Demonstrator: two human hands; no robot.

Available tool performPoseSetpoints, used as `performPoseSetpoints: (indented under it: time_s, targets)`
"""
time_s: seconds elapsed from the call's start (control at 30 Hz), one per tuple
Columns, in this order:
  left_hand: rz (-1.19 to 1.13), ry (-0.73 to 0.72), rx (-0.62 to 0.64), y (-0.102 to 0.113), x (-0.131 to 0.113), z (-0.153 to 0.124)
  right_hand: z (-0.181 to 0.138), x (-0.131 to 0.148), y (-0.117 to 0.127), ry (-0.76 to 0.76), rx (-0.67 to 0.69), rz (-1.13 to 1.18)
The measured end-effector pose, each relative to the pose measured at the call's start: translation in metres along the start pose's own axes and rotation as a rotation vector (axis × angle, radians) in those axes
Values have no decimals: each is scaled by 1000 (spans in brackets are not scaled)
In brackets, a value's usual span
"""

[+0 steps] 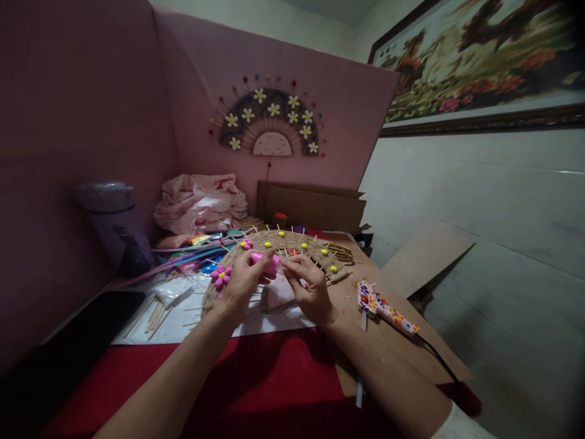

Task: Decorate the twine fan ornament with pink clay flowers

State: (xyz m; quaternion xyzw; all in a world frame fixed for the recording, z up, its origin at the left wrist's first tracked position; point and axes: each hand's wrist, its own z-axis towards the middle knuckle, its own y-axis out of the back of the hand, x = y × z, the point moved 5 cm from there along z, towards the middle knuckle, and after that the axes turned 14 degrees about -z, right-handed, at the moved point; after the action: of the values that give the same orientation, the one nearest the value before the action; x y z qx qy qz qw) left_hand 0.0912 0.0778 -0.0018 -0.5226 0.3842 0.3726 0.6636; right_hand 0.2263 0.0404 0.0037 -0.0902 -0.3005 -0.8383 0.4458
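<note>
My left hand is closed round a packet of bright pink clay, held above the worktable. My right hand pinches at the packet's right end, where clear plastic seems to show. Beneath and behind both hands lies an arch of woven twine with thin wooden sticks poking from its edges. On its left side sits a pink flower with a yellow centre, and a smaller, partly formed flower is above it. Several yellow dots dot the rest of the arch. My hands hide part of its inner side.
A floral-patterned glue gun rests on the brown board at right, a glue stick near it. Loose sticks, a dark flat object and a purple bottle are left. A finished flowered arch hangs behind.
</note>
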Motion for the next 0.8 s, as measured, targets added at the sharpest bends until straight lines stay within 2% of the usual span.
performPoseSetpoints:
  time_s: [0.17, 0.33, 0.57, 0.8]
  targets:
    - [22, -24, 7, 1, -1, -1, -3, -2, -2, -2, -4, 73]
    - [63, 42, 39, -2, 4, -1, 1, 0, 3, -55, -40, 82]
    - [103, 60, 25, -2, 4, -2, 2, 1, 6, -87, -35, 99]
    - [121, 9, -32, 1, 5, 1, 3, 0, 4, -139, 2, 133]
